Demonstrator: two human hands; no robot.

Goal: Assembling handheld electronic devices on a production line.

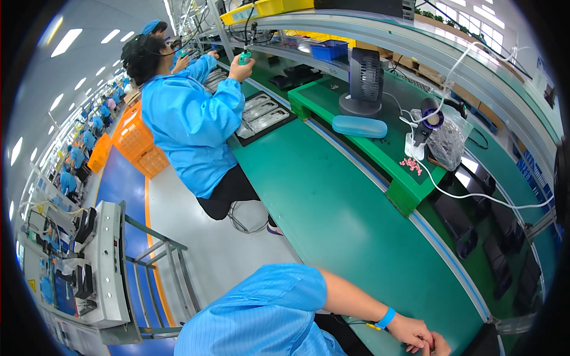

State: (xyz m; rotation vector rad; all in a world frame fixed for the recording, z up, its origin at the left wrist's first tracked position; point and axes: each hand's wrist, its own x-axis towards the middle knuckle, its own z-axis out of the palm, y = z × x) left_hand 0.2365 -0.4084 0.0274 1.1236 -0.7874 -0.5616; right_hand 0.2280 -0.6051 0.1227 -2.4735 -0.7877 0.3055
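Note:
My left hand point(411, 332), below a blue wrist strap point(386, 318), is closed with its fingers bent, low over the green bench point(332, 225). Against its fingertips rests my right hand point(440, 344), also curled and cut off by the lower edge of the view. Whatever lies between the fingers, if anything, is hidden. A thin cord point(356, 322) runs from the strap. Farther up the bench, a co-worker in a blue jacket point(190, 113) grips a hanging green power screwdriver point(244, 57) above a black tray point(261, 132) of silvery metal parts.
On a green raised platform point(409, 199) stand a dark fan point(363, 83), a light-blue case point(359, 126), small pink pieces point(411, 166) and a plastic bag point(448, 142). Dark devices point(454, 225) lie at right. Orange crates point(139, 142) and a metal-framed cart point(113, 261) stand left.

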